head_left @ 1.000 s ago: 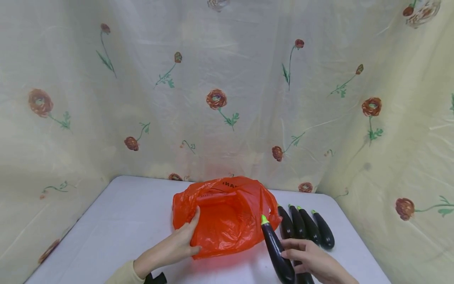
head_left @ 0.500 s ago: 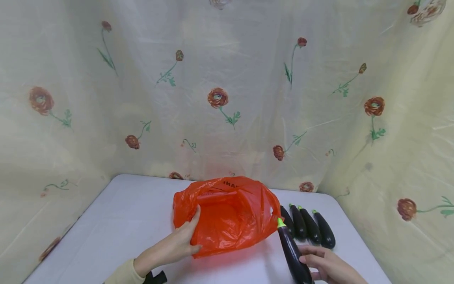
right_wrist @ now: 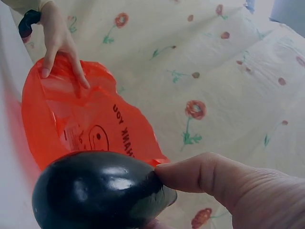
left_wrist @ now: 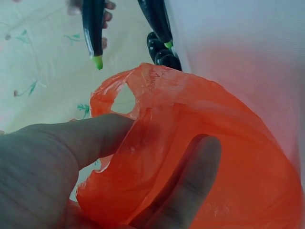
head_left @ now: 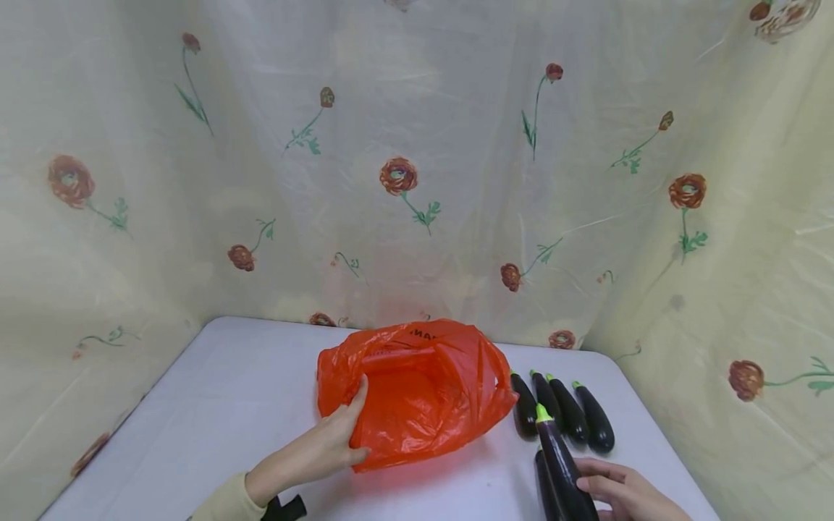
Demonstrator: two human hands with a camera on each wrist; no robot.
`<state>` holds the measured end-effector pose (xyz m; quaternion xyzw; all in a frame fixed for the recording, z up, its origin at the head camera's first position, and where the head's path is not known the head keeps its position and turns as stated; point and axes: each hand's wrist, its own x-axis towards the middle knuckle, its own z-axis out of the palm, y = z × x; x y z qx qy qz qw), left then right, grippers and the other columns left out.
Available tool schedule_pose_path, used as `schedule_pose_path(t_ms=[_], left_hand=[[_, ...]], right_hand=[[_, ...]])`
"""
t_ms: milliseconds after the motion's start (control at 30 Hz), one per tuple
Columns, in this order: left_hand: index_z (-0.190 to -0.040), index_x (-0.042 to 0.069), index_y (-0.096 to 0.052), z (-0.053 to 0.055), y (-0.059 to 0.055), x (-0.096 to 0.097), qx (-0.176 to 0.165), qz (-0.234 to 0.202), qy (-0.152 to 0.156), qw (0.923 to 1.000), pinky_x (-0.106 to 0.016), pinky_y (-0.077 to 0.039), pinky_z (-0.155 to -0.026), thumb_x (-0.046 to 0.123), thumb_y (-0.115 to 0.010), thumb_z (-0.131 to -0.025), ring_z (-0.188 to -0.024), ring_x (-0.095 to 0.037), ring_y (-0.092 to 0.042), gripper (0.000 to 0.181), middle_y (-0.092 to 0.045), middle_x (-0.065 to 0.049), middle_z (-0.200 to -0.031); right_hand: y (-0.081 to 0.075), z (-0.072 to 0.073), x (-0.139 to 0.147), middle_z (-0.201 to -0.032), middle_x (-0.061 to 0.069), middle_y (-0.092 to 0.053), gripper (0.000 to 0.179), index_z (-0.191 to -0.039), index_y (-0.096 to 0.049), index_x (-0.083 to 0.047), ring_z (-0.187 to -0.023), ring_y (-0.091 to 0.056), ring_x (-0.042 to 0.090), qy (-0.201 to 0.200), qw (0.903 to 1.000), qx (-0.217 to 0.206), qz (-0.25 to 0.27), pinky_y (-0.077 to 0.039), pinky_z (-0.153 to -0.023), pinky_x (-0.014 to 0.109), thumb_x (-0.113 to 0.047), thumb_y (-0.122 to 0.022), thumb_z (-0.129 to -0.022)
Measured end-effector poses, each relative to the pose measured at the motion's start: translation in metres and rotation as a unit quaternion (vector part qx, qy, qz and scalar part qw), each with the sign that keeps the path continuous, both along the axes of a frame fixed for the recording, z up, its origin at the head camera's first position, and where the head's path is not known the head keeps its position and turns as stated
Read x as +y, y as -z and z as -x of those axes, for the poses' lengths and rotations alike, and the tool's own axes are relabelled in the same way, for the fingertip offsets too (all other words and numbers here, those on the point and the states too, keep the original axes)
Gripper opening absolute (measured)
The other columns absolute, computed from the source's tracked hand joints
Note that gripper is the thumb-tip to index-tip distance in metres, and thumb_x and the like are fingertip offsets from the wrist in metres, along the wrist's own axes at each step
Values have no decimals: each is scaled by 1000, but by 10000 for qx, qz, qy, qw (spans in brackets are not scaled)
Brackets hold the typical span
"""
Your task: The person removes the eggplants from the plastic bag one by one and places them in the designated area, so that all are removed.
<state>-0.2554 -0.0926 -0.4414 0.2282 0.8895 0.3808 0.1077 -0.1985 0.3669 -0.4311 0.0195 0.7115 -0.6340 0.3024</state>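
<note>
My left hand (head_left: 322, 445) grips the near left edge of a red plastic bag (head_left: 443, 427), whose mouth gapes toward me. In the left wrist view one finger lies outside the film and another digit (left_wrist: 190, 181) lies over its inner side. At the front right, my right hand (head_left: 628, 492) pinches a dark eggplant (head_left: 562, 470) by its side, green stem end pointing away. Its glossy rounded end (right_wrist: 95, 191) fills the lower part of the right wrist view. A second eggplant (head_left: 546, 481) lies just left of the held one, partly covered by it.
Several more eggplants (head_left: 594, 416) lie side by side on the white table (head_left: 228, 391), right of the bag. A flower-printed sheet (head_left: 456, 217) hangs behind the table and along its sides. A black strap (head_left: 284, 509) shows below the left wrist.
My right hand has moved rightward with the eggplant, away from the bag's mouth and over the eggplant at the front. The left hand and the bag hold their place.
</note>
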Motion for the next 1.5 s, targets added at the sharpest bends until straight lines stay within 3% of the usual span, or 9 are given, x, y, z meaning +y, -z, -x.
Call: schedule_pose_path(t_ms=[233,433,733,900,1133,1367,1500], left_hand=[[-155,5,3,-1,-1,1,-80,-28,-16,10000,-39,-58,-80,16,-73,-84,-99,-25,-54,104,-43,-27,-140],[-155,4,2,0,0,2,-60,-12,-1,10000,-40,-58,-81,15,-73,-84,-101,-26,-54,103,-41,-26,-142],[-155,6,2,1,0,2,-227,-42,-13,9997,-40,-58,-79,16,-74,-84,-97,-24,-54,104,-46,-25,-136],[-155,7,2,1,1,2,-219,-68,9,9997,-38,-59,-77,17,-74,-84,-95,-24,-55,104,-45,-26,-136],[-155,7,3,0,1,2,-230,-52,-12,9997,-40,-58,-78,17,-74,-84,-98,-26,-54,105,-46,-25,-135],[-155,6,3,0,1,3,-177,-51,-10,9998,-43,-57,-81,17,-74,-84,-103,-28,-54,105,-44,-26,-138],[-155,6,3,-1,1,2,-165,-40,-18,9999,-43,-58,-81,17,-74,-84,-102,-28,-54,105,-44,-26,-138]], right_hand=[[8,1,18,-113,4,-65,48,-136,-49,5,-97,-61,20,296,9995,35,-128,-55,-82,37,-25,-50,-99],[13,3,27,-110,7,-67,52,-134,-48,10,-96,-62,17,648,9943,323,-786,-55,-82,37,-28,-51,-98],[29,7,26,-104,17,-69,59,-131,-51,10,-90,-64,22,1643,9727,-30,-1636,-55,-75,36,-35,-57,-93],[37,7,30,-101,19,-69,63,-130,-52,10,-89,-66,24,1900,9641,-73,-1853,-56,-74,37,-37,-61,-90],[51,9,36,-91,16,-70,68,-129,-52,10,-80,-66,21,2080,9556,-187,-2079,-56,-72,36,-40,-67,-86],[61,8,39,-87,18,-72,71,-129,-51,12,-76,-67,19,2000,9517,104,-2327,-55,-69,33,-40,-67,-84],[64,7,40,-78,7,-68,71,-127,-55,9,-70,-60,14,1899,9430,293,-2717,-49,-62,26,-44,-69,-82]])
